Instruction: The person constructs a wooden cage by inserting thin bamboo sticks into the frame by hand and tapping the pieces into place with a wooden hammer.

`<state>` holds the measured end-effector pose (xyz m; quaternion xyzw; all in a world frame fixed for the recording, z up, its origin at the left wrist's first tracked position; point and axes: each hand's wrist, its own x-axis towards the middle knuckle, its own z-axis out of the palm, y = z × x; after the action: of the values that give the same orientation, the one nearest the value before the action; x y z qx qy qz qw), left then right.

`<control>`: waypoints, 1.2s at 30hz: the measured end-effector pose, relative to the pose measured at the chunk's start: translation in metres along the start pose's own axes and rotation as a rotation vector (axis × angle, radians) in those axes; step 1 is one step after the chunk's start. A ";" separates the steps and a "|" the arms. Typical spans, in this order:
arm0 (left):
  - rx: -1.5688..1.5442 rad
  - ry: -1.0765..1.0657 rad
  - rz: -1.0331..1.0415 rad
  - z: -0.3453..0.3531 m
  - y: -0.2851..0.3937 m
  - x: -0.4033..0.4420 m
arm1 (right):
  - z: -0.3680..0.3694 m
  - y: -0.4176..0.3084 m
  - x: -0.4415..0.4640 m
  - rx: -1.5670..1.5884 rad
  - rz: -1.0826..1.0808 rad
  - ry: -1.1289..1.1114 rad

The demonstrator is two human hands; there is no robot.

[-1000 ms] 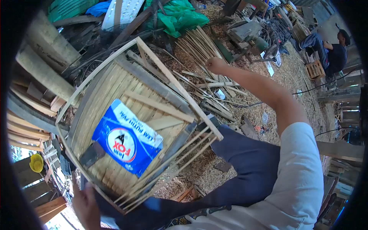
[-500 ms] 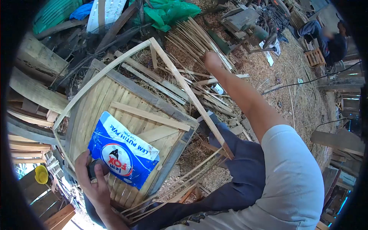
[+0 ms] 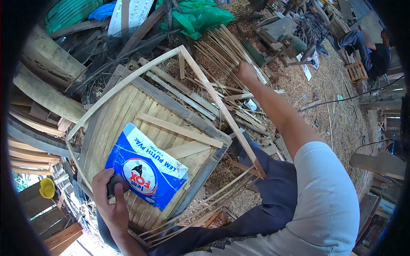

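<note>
A slatted wooden counter (image 3: 124, 109) fills the left middle, with a dark border along its upper right edge and a greyish one at its lower right. Beyond the upper right edge is a narrow gap, then a pale strip of the open wooden frame (image 3: 213, 97); farther right, a wide stretch of ground (image 3: 320, 96) covered in shavings opens toward a seated person (image 3: 376, 53). The frame looks bare and light brown: one side is curved, one straight, with several thin slats at the bottom. Its straight side ends in a darker tip against the trousers (image 3: 277, 175). The left hand (image 3: 112, 200) is closed around a small dark block (image 3: 117, 187), beside a blue-and-white printed bag (image 3: 147, 170) on the counter. The right hand (image 3: 247, 73) reaches out to a fanned pile of thin pale sticks (image 3: 226, 47), fingers bent; whether it grips one cannot be told.
</note>
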<state>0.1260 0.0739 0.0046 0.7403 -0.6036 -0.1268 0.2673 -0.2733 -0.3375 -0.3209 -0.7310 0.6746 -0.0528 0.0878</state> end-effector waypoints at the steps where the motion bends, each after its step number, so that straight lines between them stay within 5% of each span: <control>1: -0.006 0.000 -0.010 0.000 0.000 0.000 | 0.002 0.001 0.001 0.012 0.021 0.010; 9: -0.014 -0.012 0.013 -0.002 0.002 0.000 | 0.008 0.001 0.004 -0.028 0.134 0.068; 15: -0.043 -0.001 -0.018 -0.007 0.000 -0.003 | -0.005 0.004 0.012 -0.111 0.081 -0.094; 18: -0.024 0.034 0.008 -0.010 0.002 -0.001 | -0.019 -0.003 0.017 0.066 -0.065 0.048; 24: 0.111 0.147 -0.046 -0.021 -0.006 -0.007 | -0.107 -0.032 0.037 1.273 0.037 -0.230; 27: 0.269 0.275 -0.129 -0.031 -0.032 -0.010 | -0.155 -0.060 0.014 1.623 -0.001 -0.368; 30: 0.538 0.357 -0.306 -0.040 -0.056 -0.016 | -0.193 -0.085 -0.021 1.767 0.019 -0.425; 33: 0.372 0.116 -0.452 -0.044 -0.076 -0.025 | -0.208 -0.091 -0.041 1.877 -0.058 -0.523; 36: 0.297 0.103 -0.436 -0.042 -0.069 -0.023 | -0.218 -0.093 -0.054 1.948 -0.155 -0.662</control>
<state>0.1990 0.1152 -0.0024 0.8894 -0.4275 -0.0538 0.1525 -0.2293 -0.2893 -0.0862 -0.3620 0.2323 -0.3783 0.8197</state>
